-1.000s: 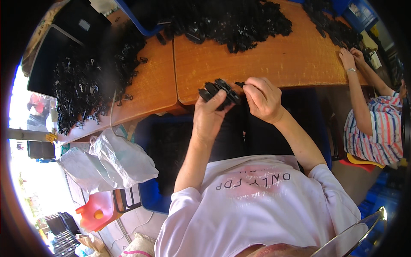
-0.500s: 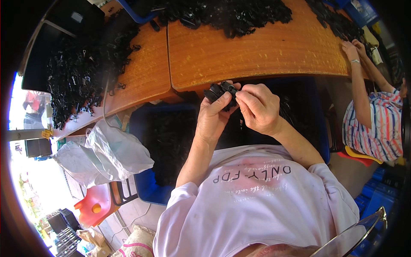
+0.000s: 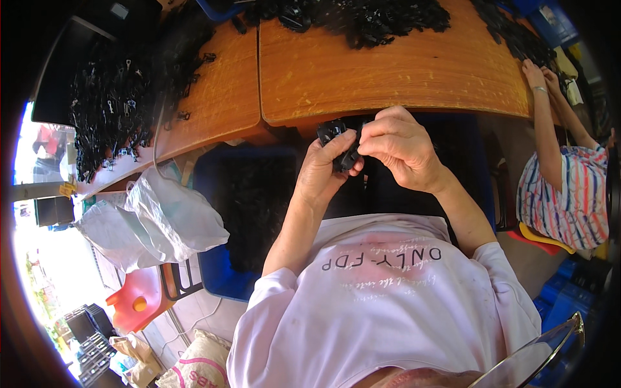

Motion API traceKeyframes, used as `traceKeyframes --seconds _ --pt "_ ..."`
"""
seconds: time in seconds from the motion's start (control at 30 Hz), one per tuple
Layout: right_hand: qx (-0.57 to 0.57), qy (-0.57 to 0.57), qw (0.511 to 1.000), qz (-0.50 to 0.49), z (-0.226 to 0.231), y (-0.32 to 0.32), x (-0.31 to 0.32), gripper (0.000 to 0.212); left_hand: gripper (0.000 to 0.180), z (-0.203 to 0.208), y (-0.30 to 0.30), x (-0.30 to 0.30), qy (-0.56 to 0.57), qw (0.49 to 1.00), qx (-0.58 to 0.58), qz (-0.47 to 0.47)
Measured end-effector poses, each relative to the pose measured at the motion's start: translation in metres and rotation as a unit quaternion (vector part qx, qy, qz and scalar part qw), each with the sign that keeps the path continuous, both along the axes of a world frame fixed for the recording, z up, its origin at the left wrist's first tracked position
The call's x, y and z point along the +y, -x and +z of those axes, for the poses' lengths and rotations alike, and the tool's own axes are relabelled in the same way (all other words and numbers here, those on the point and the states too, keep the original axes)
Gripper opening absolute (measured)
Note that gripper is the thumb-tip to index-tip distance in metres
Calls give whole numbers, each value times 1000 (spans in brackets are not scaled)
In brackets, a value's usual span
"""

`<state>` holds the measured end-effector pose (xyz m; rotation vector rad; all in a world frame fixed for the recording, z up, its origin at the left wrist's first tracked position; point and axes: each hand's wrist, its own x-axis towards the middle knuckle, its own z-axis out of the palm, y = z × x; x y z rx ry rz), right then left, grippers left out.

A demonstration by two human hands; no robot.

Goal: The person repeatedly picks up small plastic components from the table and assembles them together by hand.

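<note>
In front of my chest, just off the near table edge, my left hand is closed around a small bunch of black plastic parts. Its thumb presses across them, and their exact kind cannot be made out. Close against the right side of that bunch is my right hand, its thumb and fingers pinched together. What its fingertips hold is hidden or too small to name; a dark bit shows beside them. Loose heaps of similar black pieces lie at the table's left, and another black heap is at the far side.
A worn wooden table spans the space ahead. Below its edge, a blue bin holds dark pieces. White plastic bags hang at the left, above a pink stool. At the right, a person in a striped top handles black pieces.
My right hand has drawn slightly up and to the right, its fingers more bunched. The left hand has turned the black parts a little. The whole view has shifted slightly.
</note>
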<state>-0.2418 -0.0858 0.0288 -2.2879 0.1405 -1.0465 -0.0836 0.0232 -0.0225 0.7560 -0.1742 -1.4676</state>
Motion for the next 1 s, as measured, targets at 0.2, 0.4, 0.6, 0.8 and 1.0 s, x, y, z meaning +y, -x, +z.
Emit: traceKeyframes --seconds 0.2,0.4,0.6,0.8,1.0 --pt "39 122 992 -16 4 -3 -7 28 20 6 -8 0 -2 997 -24 -68" --pt "82 91 991 52 5 1 -10 24 22 20 -17 14 -9 976 -193 -97" --pt "168 -383 908 28 -15 11 22 29 19 41 -5 34 -11 951 -297 -85" --pt "189 -378 906 9 -19 -2 32 20 21 43 -1 50 -66 938 -336 -60" --pt "126 -214 968 25 -8 -17 1 22 53 45 -61 108 -188 751 -610 -169"
